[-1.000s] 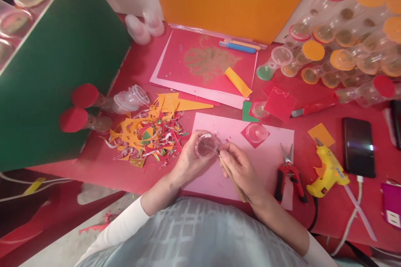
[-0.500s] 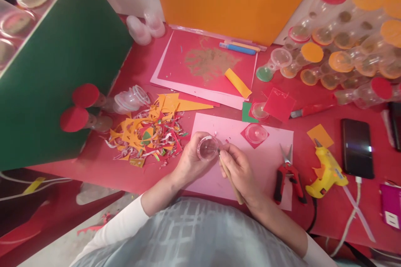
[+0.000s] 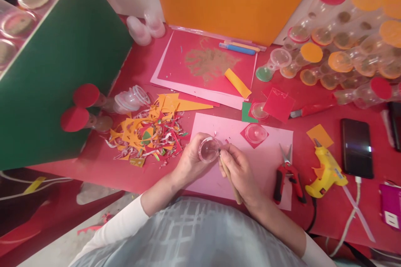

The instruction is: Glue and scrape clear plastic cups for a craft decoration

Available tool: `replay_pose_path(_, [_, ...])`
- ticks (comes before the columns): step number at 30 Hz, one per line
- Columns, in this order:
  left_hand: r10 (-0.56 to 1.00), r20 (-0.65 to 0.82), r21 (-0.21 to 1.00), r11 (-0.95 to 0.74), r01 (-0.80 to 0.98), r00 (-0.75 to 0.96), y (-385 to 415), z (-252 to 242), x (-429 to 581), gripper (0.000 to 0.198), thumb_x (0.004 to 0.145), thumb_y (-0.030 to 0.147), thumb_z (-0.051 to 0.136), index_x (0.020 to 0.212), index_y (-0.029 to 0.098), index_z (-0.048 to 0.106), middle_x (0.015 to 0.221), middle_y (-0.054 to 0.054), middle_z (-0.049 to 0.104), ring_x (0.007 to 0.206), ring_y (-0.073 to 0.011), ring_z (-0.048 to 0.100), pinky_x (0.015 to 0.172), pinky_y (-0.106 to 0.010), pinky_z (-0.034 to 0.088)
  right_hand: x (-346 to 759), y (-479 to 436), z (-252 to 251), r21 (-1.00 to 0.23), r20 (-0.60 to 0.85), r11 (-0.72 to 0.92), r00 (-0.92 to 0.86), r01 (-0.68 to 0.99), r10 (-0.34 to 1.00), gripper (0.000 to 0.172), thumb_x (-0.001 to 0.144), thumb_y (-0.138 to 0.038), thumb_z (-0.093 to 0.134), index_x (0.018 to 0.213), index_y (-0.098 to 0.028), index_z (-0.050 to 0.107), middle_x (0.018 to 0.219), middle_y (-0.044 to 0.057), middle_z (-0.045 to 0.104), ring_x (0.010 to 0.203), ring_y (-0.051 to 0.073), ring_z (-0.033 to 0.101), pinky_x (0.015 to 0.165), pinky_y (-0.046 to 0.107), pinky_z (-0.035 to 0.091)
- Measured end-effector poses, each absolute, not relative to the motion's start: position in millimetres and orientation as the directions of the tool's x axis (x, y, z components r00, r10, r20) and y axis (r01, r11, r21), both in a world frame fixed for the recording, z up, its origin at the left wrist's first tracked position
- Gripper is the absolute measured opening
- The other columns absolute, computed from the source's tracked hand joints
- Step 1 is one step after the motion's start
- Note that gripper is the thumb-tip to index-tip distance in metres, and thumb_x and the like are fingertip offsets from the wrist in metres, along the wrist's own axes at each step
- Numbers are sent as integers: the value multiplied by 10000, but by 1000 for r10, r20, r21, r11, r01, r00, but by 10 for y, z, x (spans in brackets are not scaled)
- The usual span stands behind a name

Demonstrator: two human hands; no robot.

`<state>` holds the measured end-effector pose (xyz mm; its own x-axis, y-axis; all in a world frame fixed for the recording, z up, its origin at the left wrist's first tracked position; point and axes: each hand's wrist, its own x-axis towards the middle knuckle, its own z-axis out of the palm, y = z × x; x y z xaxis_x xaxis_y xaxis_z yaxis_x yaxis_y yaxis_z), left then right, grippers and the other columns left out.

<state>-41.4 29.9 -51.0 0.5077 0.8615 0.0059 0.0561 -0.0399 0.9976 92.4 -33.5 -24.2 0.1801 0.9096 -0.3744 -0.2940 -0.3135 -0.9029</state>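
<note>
In the middle of the head view, my left hand is closed around a small clear plastic cup, its round rim facing up at me. My right hand pinches a slim tool with a tan wooden handle. The tool's dark tip meets the cup's right edge; its exact shape is too small to tell. Both hands are over a pink paper sheet. Beyond them on that sheet, another clear cup sits on a red paper square.
Left of my hands lies a heap of paper scraps. To the right are red-handled snips, a yellow glue gun with its cord, and a phone. Clear plastic pieces with coloured discs crowd the back right. A green board stands left.
The cup in my left hand has tilted and shifted very slightly to the right. My right hand keeps the tool at the cup's edge, almost unmoved.
</note>
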Motion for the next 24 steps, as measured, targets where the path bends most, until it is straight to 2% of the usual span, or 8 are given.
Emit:
replay_pose_path(14, [857,-21,995,-30,91,515,307,-467,-403,231,843,251,717,1003,225,552,977,-39,679,854,-160,669,791,-290,530,913,-355,-253,-934,-344,-300,261,-193,902,281,935,-450,567,779,-219,527,453,-100,471,383,83,411,402,208,337])
replay_pose_path(19, [858,13,992,-73,98,514,303,-510,-404,222,846,250,709,1004,228,555,975,-37,667,867,-160,661,799,-295,529,928,-345,-235,-922,-360,-306,236,-236,903,302,928,-452,590,749,-220,520,455,-98,468,388,78,407,404,204,331])
replay_pose_path(24, [858,29,991,-91,97,513,305,-502,-392,226,842,234,707,1003,228,548,952,-25,668,843,-147,668,774,-273,528,966,-319,-232,-879,-402,-325,176,-348,899,330,906,-483,630,744,-209,541,479,-94,469,378,66,394,404,206,323])
